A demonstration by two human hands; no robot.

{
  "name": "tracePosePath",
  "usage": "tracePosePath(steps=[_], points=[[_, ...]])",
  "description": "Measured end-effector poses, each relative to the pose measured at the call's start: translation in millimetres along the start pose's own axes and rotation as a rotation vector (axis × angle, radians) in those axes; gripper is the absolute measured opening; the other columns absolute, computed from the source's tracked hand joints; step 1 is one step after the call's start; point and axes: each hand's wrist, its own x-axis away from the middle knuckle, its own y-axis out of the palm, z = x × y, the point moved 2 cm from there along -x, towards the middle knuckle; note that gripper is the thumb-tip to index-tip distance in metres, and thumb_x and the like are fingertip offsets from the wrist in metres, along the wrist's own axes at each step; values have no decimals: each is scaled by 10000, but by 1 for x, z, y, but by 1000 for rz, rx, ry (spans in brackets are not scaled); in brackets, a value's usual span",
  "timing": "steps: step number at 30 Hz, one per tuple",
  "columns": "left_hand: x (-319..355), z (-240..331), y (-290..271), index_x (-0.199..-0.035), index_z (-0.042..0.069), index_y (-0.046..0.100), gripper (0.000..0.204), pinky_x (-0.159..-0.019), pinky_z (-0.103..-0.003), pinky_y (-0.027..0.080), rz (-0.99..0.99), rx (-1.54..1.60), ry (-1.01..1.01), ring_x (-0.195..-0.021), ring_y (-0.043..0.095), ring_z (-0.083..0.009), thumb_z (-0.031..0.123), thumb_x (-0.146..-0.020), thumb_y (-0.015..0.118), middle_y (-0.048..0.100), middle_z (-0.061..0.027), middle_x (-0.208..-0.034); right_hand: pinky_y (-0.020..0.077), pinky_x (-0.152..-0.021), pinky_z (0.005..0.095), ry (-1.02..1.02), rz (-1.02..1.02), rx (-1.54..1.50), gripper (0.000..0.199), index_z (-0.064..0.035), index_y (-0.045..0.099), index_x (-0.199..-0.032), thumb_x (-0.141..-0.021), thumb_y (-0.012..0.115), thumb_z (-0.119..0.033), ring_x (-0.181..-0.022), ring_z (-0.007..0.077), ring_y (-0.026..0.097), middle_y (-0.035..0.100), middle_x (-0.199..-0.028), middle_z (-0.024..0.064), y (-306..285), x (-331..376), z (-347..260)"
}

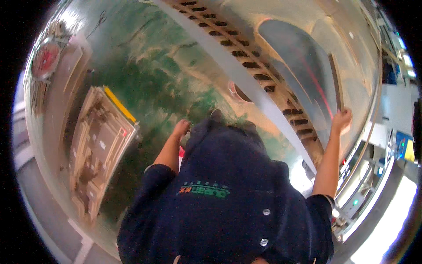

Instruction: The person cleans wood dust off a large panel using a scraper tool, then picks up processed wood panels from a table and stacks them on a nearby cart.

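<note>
My right hand [343, 122] is closed round the near end of a long, narrow wooden strip [336, 83]. The strip points away from me over a machine bed with a dark grey rounded surface [299, 55], crossed by a thin red light line. At my left side hangs my left hand [181, 128], its fingers loosely curled, with nothing visible in them. Just below that hand a small red thing [181, 152] shows beside my dark shirt.
A slotted, dusty track [246, 55] with a pale metal edge [259, 88] runs diagonally before me. Stacked boards [99, 149] with a yellow edge strip [119, 104] stand at the left. A round reddish thing [238, 91] lies by the track on the green, dusty floor [149, 70].
</note>
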Motion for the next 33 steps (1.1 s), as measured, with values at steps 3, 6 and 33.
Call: tracePosePath(steps=[3,6,33], points=[[-16,-13,0,-918,-1,614,186,-647,-399,504,38,-530,350,-778,634,-297,144,-813,563,623,-169,-794,480,-771,422,17,-31,80,237,-99,628,-950,-746,715,-183,-912,301,623,653,-983,95,16,9,22],[-32,-8,5,-937,12,635,190,-692,-424,514,-57,-563,275,-847,633,-337,111,-792,562,633,-193,-844,479,-763,425,8,-21,111,246,-90,631,-934,-718,722,-162,-896,311,625,658,-959,103,22,12,34],[-39,-105,11,-711,0,623,366,-615,-401,484,150,-272,80,-617,618,-281,350,-805,572,620,-140,-649,473,-722,465,26,-19,82,207,-57,618,-840,-659,712,-87,-795,359,629,664,-856,152,14,16,12]])
